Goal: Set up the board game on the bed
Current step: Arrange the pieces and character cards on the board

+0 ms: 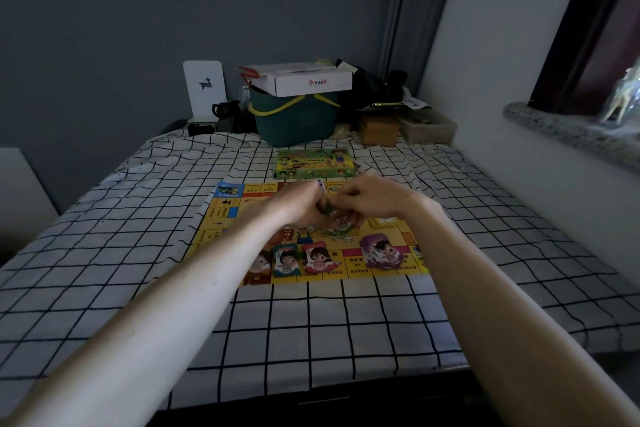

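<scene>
A yellow game board [221, 218] lies flat on the checked bedsheet [138, 253]. Over its middle, my left hand [298, 206] and my right hand [367, 199] meet and together pinch a small green game piece [329, 210]; most of it is hidden by my fingers. Three stacks of play money stand along the board's near edge: teal [285, 260], red [318, 257] and purple [381, 251]. Dice [346, 239] lie under my hands. The green game box [313, 163] sits just beyond the board.
At the head of the bed stand a green basket [294, 121] with a white carton [304, 81] on top, a white deer card [205, 90], a brown box [379, 130] and dark clutter. A wall and stone window sill [571, 135] run along the right.
</scene>
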